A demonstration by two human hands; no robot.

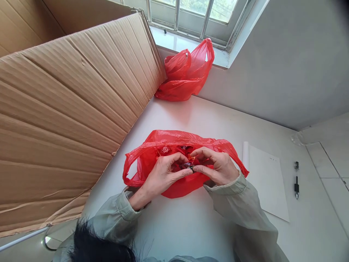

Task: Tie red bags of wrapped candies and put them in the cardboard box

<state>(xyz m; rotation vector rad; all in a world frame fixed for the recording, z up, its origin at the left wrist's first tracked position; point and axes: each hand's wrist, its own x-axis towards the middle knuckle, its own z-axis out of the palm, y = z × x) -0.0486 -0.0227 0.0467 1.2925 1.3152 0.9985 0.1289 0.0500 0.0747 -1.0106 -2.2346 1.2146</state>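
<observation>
An open red plastic bag (180,136) lies on the white table in front of me, with several small shiny wrapped candies (165,149) inside. Over its mouth, my left hand (163,169) and my right hand (219,167) meet, thumbs and fingers bent toward each other. Between their fingertips is a small dark, shiny wrapped candy (187,166), partly covered by the fingers. Both hands are closed around it in a pinch. The bag's handle loops spread out to the left and right of my wrists.
A large open cardboard box (89,94) fills the left side. Behind, a second red plastic bag (182,87) rests against the wall below the barred window (191,18). To the right lie white paper (267,178), a pen (296,189) and its dark cap (296,166).
</observation>
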